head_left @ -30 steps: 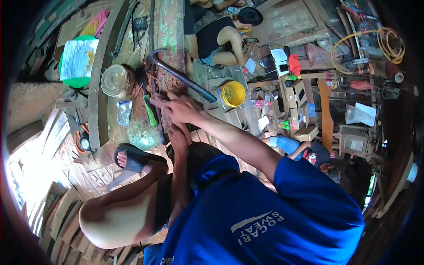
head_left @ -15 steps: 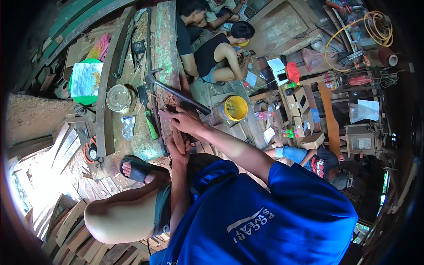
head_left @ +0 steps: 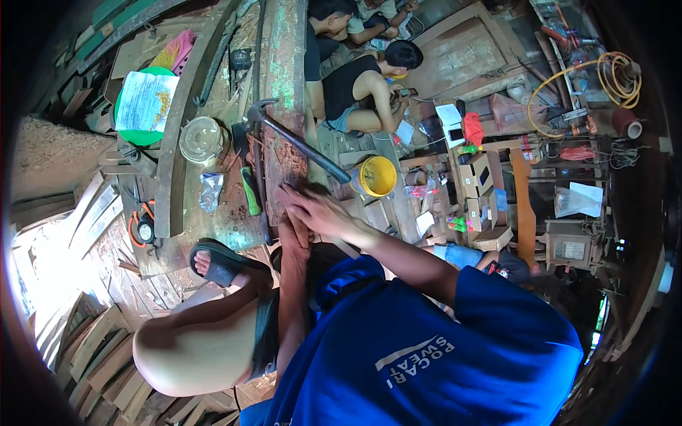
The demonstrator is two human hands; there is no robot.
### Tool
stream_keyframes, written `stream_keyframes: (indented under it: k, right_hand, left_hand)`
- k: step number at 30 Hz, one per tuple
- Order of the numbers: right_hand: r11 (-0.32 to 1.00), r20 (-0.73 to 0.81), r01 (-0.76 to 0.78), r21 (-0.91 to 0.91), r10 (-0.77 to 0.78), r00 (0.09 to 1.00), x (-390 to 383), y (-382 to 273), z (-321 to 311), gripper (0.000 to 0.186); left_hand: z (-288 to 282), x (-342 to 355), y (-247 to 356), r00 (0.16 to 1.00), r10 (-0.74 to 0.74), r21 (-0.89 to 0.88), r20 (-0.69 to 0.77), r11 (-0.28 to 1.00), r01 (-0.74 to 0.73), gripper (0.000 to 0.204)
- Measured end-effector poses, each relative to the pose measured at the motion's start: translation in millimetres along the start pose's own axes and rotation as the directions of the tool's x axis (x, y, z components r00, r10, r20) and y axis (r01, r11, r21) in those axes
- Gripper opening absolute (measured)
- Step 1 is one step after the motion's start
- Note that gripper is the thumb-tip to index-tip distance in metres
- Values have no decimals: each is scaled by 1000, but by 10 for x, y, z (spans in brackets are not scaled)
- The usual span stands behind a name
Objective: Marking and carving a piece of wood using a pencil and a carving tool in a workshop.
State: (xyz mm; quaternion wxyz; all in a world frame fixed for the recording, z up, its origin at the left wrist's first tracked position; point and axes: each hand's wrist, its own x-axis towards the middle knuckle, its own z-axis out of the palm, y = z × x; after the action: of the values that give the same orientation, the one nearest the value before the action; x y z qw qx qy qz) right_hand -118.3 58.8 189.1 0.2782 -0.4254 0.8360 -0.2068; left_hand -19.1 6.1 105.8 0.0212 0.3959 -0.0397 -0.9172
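My left hand (head_left: 294,240) is wrapped round a narrow brown wooden piece (head_left: 300,226) at the edge of the worn plank (head_left: 282,79). My right hand (head_left: 322,213) lies over it, fingers stretched and pressed on the wood; anything under the fingertips is too hidden to tell. Above them a hammer (head_left: 302,145) with a long black handle rests diagonally across the plank. Left of the plank lie a green-handled tool (head_left: 250,192), a dark tool (head_left: 241,145) and a long metal bar (head_left: 265,227).
A round clear container (head_left: 199,142), crumpled plastic (head_left: 210,192) and orange-handled cutters (head_left: 144,227) sit left. Several co-workers (head_left: 361,92) sit beyond the plank and at right. A yellow bucket (head_left: 378,175), cardboard boxes (head_left: 476,177) and a coiled hose (head_left: 614,78) stand right. Wood offcuts (head_left: 99,341) fill lower left.
My right hand has drawn back toward me, its fingertips now closer to my left hand and the hammer handle's end. My left hand keeps its grip. The view has shifted slightly.
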Motion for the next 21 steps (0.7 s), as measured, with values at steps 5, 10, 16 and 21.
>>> stream_keyframes:
  k: [5, 10, 16, 21]
  right_hand:
    - [986, 137, -20, -167, 44, 990, -274, -229, -71, 51]
    - [971, -37, 43, -235, -54, 998, 387, 88, 163, 40]
    - [996, 119, -12, -86, 22, 993, 59, -212, -53, 36]
    - [994, 130, -49, -96, 61, 990, 196, -117, 93, 32]
  left_hand:
    - [-149, 233, -140, 991, 11, -583, -137, 807, -89, 41]
    - [-120, 266, -236, 997, 35, -439, -66, 896, -60, 40]
    - [-431, 147, -337, 999, 26, -232, -47, 972, -36, 39]
    - [-593, 159, -237, 999, 3, 115, 53, 993, -9, 39]
